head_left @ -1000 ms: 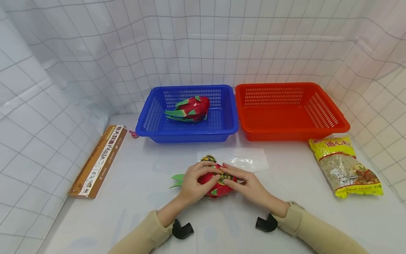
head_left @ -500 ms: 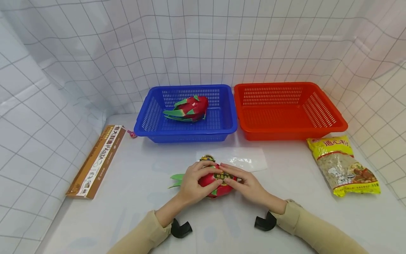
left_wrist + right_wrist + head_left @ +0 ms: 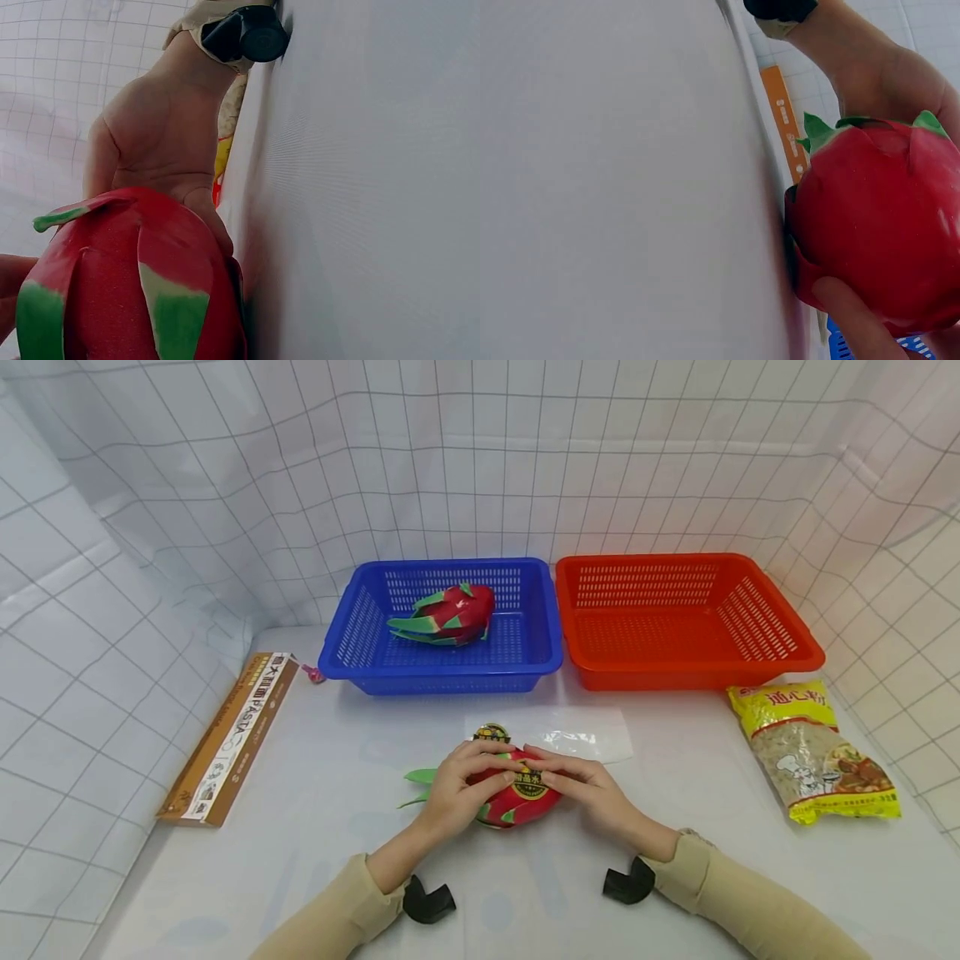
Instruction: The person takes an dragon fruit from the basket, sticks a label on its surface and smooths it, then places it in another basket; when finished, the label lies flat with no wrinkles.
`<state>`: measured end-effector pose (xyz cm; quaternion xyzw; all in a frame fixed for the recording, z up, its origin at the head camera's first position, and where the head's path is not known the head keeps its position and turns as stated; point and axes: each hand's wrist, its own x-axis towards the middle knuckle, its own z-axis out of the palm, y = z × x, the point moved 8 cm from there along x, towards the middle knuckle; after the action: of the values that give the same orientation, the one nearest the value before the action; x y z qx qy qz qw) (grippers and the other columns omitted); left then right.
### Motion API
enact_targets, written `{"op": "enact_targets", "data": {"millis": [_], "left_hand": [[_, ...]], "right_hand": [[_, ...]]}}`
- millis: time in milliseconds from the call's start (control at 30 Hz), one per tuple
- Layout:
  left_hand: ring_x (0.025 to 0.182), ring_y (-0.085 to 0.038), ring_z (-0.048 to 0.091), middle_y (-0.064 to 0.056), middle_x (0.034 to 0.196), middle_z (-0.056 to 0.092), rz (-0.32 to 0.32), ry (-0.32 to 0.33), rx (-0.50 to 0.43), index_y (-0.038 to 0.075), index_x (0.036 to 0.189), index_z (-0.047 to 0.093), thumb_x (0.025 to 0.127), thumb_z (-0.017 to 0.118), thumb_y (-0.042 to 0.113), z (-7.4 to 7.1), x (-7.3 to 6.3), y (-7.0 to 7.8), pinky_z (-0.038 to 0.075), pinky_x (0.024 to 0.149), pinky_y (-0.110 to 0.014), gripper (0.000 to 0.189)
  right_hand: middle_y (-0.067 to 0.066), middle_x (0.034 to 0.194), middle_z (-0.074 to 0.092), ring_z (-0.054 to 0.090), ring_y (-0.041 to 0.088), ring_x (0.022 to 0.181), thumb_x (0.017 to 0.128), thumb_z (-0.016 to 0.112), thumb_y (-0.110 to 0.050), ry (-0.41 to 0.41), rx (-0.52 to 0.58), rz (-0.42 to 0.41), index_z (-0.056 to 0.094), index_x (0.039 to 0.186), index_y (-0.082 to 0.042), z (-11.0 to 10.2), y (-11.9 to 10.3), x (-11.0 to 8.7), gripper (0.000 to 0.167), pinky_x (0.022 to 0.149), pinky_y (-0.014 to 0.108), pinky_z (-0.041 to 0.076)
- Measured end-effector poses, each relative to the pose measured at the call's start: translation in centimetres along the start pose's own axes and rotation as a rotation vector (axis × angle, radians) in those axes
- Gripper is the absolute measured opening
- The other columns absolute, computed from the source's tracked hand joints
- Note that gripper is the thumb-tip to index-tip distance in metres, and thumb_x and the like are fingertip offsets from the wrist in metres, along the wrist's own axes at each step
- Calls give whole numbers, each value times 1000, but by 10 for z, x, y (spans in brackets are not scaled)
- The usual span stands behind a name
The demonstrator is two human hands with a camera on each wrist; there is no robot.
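Observation:
A red dragon fruit with green-tipped scales lies on its side on the table, its leafy end to the left. On its top is a round black-and-gold sticker, partly covered by fingertips. My left hand grips the fruit's left side, thumb and fingers over the top at the sticker's left edge. From the right, my right hand curves around the fruit, fingertips on the sticker's upper right edge. The right wrist view shows a right-hand finger against the red skin. In the left wrist view the right palm faces the fruit.
Behind the hands lies a clear sheet bearing another round sticker. A blue basket holds a second dragon fruit; a red basket stands beside it. A pasta box, a small pink item and a yellow bag lie around.
My right thumb has slid up toward the fingers, so more of the round sticker shows. The left thumb has shifted slightly up; the fruit stays in place.

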<state>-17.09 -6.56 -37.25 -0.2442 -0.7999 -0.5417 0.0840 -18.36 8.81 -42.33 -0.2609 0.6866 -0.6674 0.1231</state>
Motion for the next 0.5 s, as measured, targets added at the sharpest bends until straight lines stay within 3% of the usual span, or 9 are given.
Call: {"op": "enact_targets", "data": {"millis": [100,200,400,500], "left_hand": [[112,-16,52,1,115,64,-28,-6,-6,13,98,74,85,65,12,2,0,-13,40,94,-42,16],[113,-16,52,-1,115,64,-36,-4,-12,13,98,73,87,62,11,1,0,-14,39,96,-42,16],[110,-17,53,1,113,64,38,17,64,13,97,70,88,58,10,1,-1,-12,40,94,-40,15],[109,-17,53,2,112,63,76,25,119,14,98,68,85,61,14,1,-1,-10,43,91,-40,15]], "right_hand": [[13,144,41,35,26,133,97,48,-12,-15,32,33,57,126,2,0,0,-1,33,99,25,37],[13,146,37,35,25,133,99,45,-15,-31,42,44,55,128,0,1,0,-1,35,96,28,42],[3,146,38,32,18,136,98,48,-14,-36,-149,17,54,134,-13,1,1,0,36,108,38,27],[4,148,36,30,21,136,96,53,-11,-49,-192,-7,51,136,-13,3,1,1,40,108,38,27]]}}
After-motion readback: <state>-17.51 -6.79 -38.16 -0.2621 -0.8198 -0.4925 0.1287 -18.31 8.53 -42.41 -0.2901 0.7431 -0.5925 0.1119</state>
